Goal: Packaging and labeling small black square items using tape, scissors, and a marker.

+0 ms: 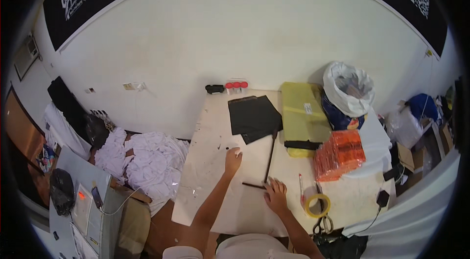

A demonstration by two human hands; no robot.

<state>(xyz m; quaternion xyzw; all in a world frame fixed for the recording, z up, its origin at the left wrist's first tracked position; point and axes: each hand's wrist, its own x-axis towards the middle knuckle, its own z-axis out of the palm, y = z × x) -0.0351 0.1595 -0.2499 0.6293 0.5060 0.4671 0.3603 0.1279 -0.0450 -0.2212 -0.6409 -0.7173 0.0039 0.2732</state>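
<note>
While black sheets (254, 116) are lying in a loose overlap toward the far edge of the table (205, 171), the right hand (277, 196) is resting, fingers spread, by the corner of an angled dark strip (270, 161) inward from the near edge, and I cannot tell whether it is gripping. Toward the left edge, the left hand (233, 162) is curling, its hold unclear. The work is seemingly sitting partway: the sheets are already lying flat, but handling the loose strip is probably remaining.
</note>
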